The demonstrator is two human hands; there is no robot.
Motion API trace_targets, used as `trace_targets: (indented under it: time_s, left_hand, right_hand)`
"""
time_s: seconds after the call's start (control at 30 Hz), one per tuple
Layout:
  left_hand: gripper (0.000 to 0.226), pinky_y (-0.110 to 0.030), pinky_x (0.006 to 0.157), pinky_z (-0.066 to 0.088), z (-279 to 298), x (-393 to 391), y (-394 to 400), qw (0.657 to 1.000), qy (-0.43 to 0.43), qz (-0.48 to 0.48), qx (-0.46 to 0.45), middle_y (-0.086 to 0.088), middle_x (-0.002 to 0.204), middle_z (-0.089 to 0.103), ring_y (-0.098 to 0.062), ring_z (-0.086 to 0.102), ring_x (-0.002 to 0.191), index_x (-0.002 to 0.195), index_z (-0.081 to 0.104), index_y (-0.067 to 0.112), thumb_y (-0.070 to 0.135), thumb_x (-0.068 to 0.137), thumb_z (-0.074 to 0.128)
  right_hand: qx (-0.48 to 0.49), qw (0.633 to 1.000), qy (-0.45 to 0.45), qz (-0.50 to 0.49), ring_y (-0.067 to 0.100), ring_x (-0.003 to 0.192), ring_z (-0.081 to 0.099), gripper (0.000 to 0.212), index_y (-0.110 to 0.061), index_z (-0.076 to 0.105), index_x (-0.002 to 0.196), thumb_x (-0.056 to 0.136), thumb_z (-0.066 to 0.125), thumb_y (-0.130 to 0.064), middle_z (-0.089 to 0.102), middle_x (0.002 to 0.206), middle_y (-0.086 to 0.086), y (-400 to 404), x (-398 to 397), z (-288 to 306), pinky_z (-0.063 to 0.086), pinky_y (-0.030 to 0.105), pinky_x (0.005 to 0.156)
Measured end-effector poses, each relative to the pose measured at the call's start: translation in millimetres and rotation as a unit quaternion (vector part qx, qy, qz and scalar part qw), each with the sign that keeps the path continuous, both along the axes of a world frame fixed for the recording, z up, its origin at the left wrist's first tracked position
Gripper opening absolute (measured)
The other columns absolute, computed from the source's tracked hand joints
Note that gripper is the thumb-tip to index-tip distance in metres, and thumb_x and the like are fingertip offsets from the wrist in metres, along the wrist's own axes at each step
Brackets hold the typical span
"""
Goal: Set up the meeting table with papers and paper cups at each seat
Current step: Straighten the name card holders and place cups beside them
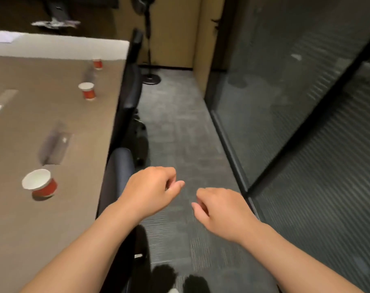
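Observation:
Three red paper cups with white rims stand along the right side of the brown meeting table (21,218): a near cup (40,183), a middle cup (87,91) and a far cup (97,63). White paper (2,37) lies at the table's far left end. My left hand (152,190) and my right hand (219,208) hang over the carpeted aisle to the right of the table, fingers loosely curled, holding nothing. Neither hand touches the table or a cup.
Black chairs (129,98) are pushed in along the table's right edge. A grey carpeted aisle (180,134) runs between the chairs and a glass wall (296,123). A standing fan (148,39) is at the far end. A cable cover (55,149) is set into the tabletop.

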State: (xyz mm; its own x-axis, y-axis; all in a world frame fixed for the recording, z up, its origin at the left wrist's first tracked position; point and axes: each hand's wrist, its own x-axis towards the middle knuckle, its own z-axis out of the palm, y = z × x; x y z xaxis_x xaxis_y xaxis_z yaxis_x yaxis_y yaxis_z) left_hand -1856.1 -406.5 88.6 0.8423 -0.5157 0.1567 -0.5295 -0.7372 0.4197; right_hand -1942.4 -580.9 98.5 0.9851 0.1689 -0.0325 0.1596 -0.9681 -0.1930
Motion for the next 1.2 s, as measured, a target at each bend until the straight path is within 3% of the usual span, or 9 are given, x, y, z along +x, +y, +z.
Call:
trace_targets:
  time_s: [0.27, 0.5, 0.6, 0.7, 0.87, 1.07, 1.2]
  left_hand:
    - [0.038, -0.037, 0.062, 0.047, -1.6, 90.7, 35.4, 0.984, 0.013, 0.175, -0.008, 0.007, 0.063, 0.046, -0.016, 0.051, 0.065, 0.06, 0.038, 0.026, 0.049, 0.087, 0.052]
    - [0.04, -0.036, 0.06, 0.047, 3.4, 185.9, 42.6, 0.946, 0.0, 0.323, 0.008, 0.007, 0.063, 0.045, -0.019, 0.051, 0.065, 0.058, 0.035, 0.028, 0.048, 0.087, 0.052]
    - [0.036, -0.036, 0.06, 0.046, 13.2, 206.6, 46.7, 0.918, 0.026, 0.396, 0.009, 0.006, 0.066, 0.049, -0.017, 0.053, 0.067, 0.063, 0.042, 0.025, 0.046, 0.09, 0.052]
    - [0.034, -0.035, 0.06, 0.045, 20.6, 219.6, 63.5, 0.886, 0.023, 0.463, 0.024, 0.004, 0.07, 0.052, -0.019, 0.053, 0.069, 0.068, 0.049, 0.019, 0.043, 0.091, 0.053]
    - [0.03, -0.04, 0.065, 0.051, 9.3, 225.8, 101.5, 0.821, 0.03, 0.57, 0.004, 0.007, 0.071, 0.049, -0.019, 0.053, 0.069, 0.071, 0.052, 0.02, 0.043, 0.09, 0.053]
    - [0.023, -0.035, 0.068, 0.05, -17.9, 229.4, 153.7, 0.753, 0.053, 0.656, -0.028, 0.006, 0.077, 0.055, -0.017, 0.055, 0.073, 0.077, 0.059, 0.02, 0.039, 0.089, 0.057]
    - [0.017, -0.032, 0.068, 0.049, -31.0, 233.1, 190.0, 0.711, 0.052, 0.7, -0.035, 0.008, 0.085, 0.058, -0.018, 0.058, 0.084, 0.081, 0.058, 0.025, 0.04, 0.087, 0.058]
  right_hand:
    - [0.022, 0.98, -0.009, 0.197, 0.024, 0.073, 0.059, 0.027, -0.025, 0.037, 0.073, 0.093, 0.043, -0.042, 0.054, 0.075, -0.006, 15.8, 171.4, 7.9, 0.04, 0.034, 0.058]
    - [0.028, 0.919, -0.025, 0.392, 0.022, 0.066, 0.057, 0.026, -0.025, 0.039, 0.072, 0.092, 0.044, -0.04, 0.052, 0.072, -0.006, 39.2, 325.2, 7.8, 0.05, 0.04, 0.06]
    - [0.024, 0.883, -0.018, 0.469, 0.024, 0.07, 0.059, 0.025, -0.026, 0.036, 0.073, 0.092, 0.045, -0.04, 0.049, 0.072, -0.006, 58.3, 380.1, 16.8, 0.045, 0.037, 0.056]
    - [0.024, 0.846, -0.042, 0.531, 0.028, 0.074, 0.061, 0.026, -0.024, 0.038, 0.073, 0.092, 0.046, -0.039, 0.062, 0.078, 0.002, 86.9, 422.3, 20.5, 0.038, 0.033, 0.056]
    - [0.013, 0.809, -0.015, 0.587, 0.033, 0.082, 0.061, 0.026, -0.022, 0.038, 0.074, 0.092, 0.046, -0.039, 0.063, 0.085, 0.004, 145.0, 464.0, 9.2, 0.04, 0.035, 0.061]
    - [-0.022, 0.759, 0.014, 0.651, 0.031, 0.083, 0.061, 0.024, -0.02, 0.041, 0.076, 0.093, 0.045, -0.036, 0.064, 0.088, 0.006, 234.4, 494.5, -4.9, 0.044, 0.034, 0.063]
    - [-0.027, 0.728, -0.007, 0.685, 0.031, 0.094, 0.06, 0.016, -0.016, 0.052, 0.092, 0.092, 0.049, -0.032, 0.063, 0.103, 0.008, 285.7, 508.2, -11.1, 0.045, 0.035, 0.071]
